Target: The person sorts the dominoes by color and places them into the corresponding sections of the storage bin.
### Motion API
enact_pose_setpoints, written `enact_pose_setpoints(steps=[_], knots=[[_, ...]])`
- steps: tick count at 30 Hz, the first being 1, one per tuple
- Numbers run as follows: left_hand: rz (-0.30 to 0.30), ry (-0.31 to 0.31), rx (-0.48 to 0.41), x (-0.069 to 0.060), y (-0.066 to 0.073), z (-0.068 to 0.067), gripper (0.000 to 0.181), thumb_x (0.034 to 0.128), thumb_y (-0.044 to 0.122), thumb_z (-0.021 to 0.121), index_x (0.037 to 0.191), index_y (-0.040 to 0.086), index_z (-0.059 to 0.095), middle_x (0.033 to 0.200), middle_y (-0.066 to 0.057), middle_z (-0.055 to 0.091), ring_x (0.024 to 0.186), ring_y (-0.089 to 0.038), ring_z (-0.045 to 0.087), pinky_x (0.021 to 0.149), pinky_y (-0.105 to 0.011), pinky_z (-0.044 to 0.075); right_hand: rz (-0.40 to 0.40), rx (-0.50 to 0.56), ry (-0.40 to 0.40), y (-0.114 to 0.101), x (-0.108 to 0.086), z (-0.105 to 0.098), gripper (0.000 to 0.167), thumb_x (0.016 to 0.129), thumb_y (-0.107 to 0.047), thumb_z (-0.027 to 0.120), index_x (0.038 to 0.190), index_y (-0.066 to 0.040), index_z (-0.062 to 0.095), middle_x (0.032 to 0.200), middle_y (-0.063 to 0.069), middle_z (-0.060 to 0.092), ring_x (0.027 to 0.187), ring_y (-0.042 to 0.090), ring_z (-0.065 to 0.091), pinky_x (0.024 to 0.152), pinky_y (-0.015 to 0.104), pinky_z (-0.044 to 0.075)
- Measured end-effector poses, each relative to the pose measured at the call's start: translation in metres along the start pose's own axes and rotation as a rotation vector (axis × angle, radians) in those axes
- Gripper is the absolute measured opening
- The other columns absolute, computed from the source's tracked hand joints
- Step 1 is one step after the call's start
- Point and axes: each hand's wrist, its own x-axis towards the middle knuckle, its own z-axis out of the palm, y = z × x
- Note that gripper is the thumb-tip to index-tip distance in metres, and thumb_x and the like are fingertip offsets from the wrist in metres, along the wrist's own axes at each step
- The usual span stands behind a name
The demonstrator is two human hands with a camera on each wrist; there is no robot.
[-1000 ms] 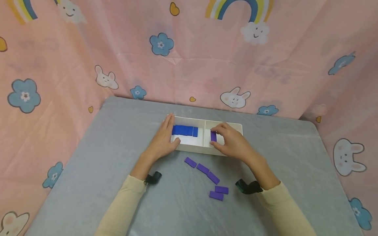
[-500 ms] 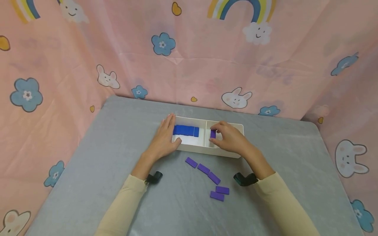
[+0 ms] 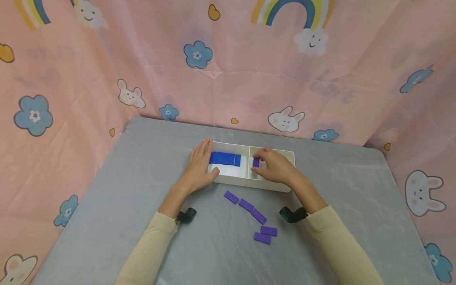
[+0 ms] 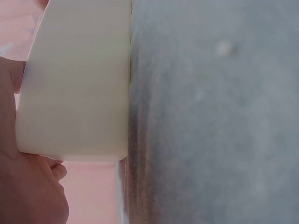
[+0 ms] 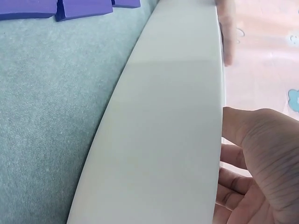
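Observation:
A long white box [image 3: 246, 182] with a divider lies lengthwise before me. My left hand [image 3: 196, 166] rests on its left end, fingers straight and thumb over the near rim; the left wrist view shows that hand [image 4: 28, 182] against the box wall [image 4: 77, 84]. A row of flat blue blocks [image 3: 223, 158] lies in the left compartment. My right hand [image 3: 276, 166] reaches into the right compartment and pinches a purple block [image 3: 256, 162] between thumb and fingers, close to the divider. The wall hides that block in the right wrist view.
Several flat purple blocks [image 3: 246, 204] lie scattered on the grey tabletop [image 3: 149, 154], in front of the box and toward me. A pink patterned curtain [image 3: 231, 87] hangs behind the table and at both sides.
My right hand has moved slightly left and lower in the right compartment, bringing the pinched purple block closer to the divider. The left hand holds its place on the box.

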Motion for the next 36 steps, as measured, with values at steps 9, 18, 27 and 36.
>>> enact_pose_setpoints(steps=[9, 18, 27, 36], knots=[[0.004, -0.001, 0.0, 0.0, 0.001, 0.0, 0.096, 0.093, 0.029, 0.06, 0.169, 0.0, 0.009, 0.177, -0.016, 0.01, 0.165, -0.031, 0.004, 0.133, -0.046, -0.003, -0.008, 0.0, -0.01, 0.001, 0.006, 0.005, 0.047, 0.094, -0.021, 0.079, 0.133, 0.004, 0.069, 0.128, 0.022, 0.066, 0.115, 0.034, 0.064, 0.105, 0.052, 0.055], [0.001, -0.007, 0.01, 0.0, 0.0, 0.0, 0.095, 0.0939, 0.03, 0.059, 0.169, 0.0, 0.008, 0.177, -0.016, 0.01, 0.165, -0.03, 0.005, 0.133, -0.045, -0.001, 0.027, -0.013, -0.017, 0.002, 0.008, 0.01, 0.051, 0.095, -0.022, 0.077, 0.138, 0.003, 0.066, 0.139, 0.023, 0.063, 0.122, 0.037, 0.065, 0.106, 0.055, 0.054], [-0.013, -0.012, -0.005, -0.001, 0.0, -0.002, 0.095, 0.0943, 0.029, 0.059, 0.169, 0.001, 0.008, 0.178, -0.014, 0.007, 0.165, -0.029, 0.003, 0.133, -0.045, -0.002, 0.034, -0.01, -0.043, -0.007, -0.008, 0.004, 0.032, 0.104, -0.015, 0.059, 0.121, 0.007, 0.075, 0.129, 0.024, 0.071, 0.123, 0.041, 0.067, 0.107, 0.057, 0.052], [-0.014, -0.015, 0.007, 0.001, 0.001, 0.0, 0.096, 0.0942, 0.03, 0.059, 0.169, 0.001, 0.008, 0.178, -0.014, 0.007, 0.165, -0.029, 0.003, 0.133, -0.045, -0.001, 0.038, -0.023, -0.083, -0.024, -0.011, 0.016, 0.04, 0.106, -0.014, 0.045, 0.089, 0.003, 0.077, 0.133, 0.03, 0.068, 0.125, 0.045, 0.066, 0.108, 0.058, 0.051]])
